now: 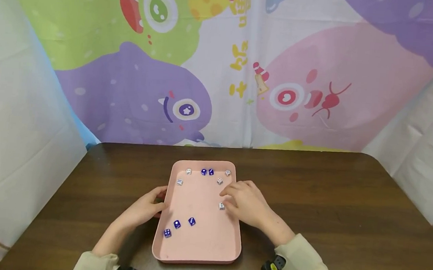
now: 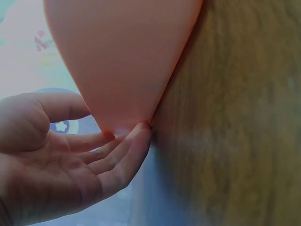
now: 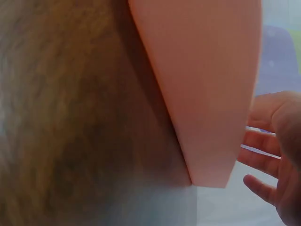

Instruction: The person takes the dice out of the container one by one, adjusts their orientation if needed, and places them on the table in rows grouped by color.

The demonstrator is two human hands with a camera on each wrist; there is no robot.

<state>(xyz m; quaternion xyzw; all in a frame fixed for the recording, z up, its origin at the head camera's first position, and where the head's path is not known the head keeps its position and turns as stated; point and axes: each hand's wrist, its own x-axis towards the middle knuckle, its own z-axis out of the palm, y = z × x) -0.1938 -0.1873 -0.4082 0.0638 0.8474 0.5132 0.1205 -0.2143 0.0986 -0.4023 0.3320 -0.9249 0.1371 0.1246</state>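
A shallow pink tray (image 1: 199, 252) holds several white and blue dice. My left hand (image 1: 146, 205) grips the tray's left side, its thumb at the rim; in the left wrist view, the fingertips (image 2: 141, 129) press the outer wall near the bottom edge. Over the right rim reaches my right hand (image 1: 247, 203), fingers spread apart and loosely bent. Its thumb is right at a white die (image 1: 221, 206), with the index fingertip farther back. Another white die (image 1: 219, 181) lies just beyond those fingers. In the right wrist view, the tray wall hides the fingertips.
Two blue dice (image 1: 204, 172) sit together at the tray's far end, a white die (image 1: 227, 172) in the corner beside them. More white dice (image 1: 179, 182) are at far left, and blue dice (image 1: 177, 224) near left. A brown table (image 1: 328, 211) meets a cartoon curtain (image 1: 232, 127).
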